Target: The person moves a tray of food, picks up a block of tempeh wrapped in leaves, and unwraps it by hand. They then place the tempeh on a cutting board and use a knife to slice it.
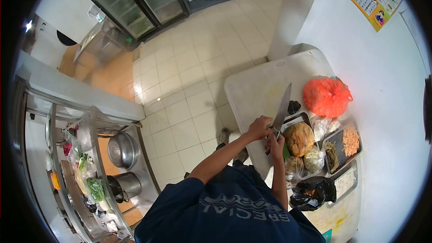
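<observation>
A large kitchen knife (283, 106) points away from me over the pale worktop, blade tilted up and to the right. My right hand (275, 144) is wrapped around its handle. My left hand (259, 128) is closed against the knife where blade meets handle; its exact grip is partly hidden. Just right of my hands, a large yellow-brown rounded food item (299, 139) rests in a metal tray (302, 118). Close by it are a clear bag of pale green food (313, 159) and a small dark bundle (294, 106).
A red plastic bag (327, 97) stands at the worktop's (250, 85) far right. A tray (337, 146) holds orange strips and greenish strands. A black bag (313, 193) lies nearer me. The wall borders the right side; metal shelving (143, 171) with pots is at left.
</observation>
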